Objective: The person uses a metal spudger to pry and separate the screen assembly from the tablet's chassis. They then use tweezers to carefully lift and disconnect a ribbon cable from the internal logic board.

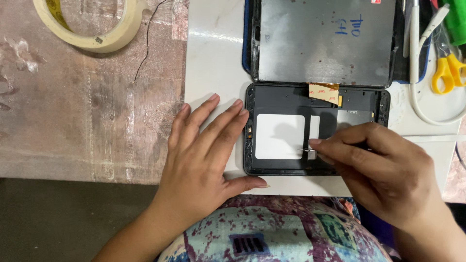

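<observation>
An opened black tablet body (272, 97) lies on a white mat (213, 53), showing a white battery (279, 136) inside. Its grey screen panel (325, 41) is folded back above, joined by an orange flex strip (324, 92). My left hand (204, 160) rests flat with spread fingers against the tablet's left edge, thumb along the bottom edge. My right hand (383, 170) comes in over the right half of the body. Its fingertips pinch a small grey tab (311, 154) beside the battery.
A roll of cream masking tape (90, 24) sits top left on the worn brown table. A thin black wire (145, 43) runs next to it. Yellow-handled scissors (449, 70), a white cable (417, 82) and a green object (456, 17) lie right. Patterned fabric (272, 233) covers my lap.
</observation>
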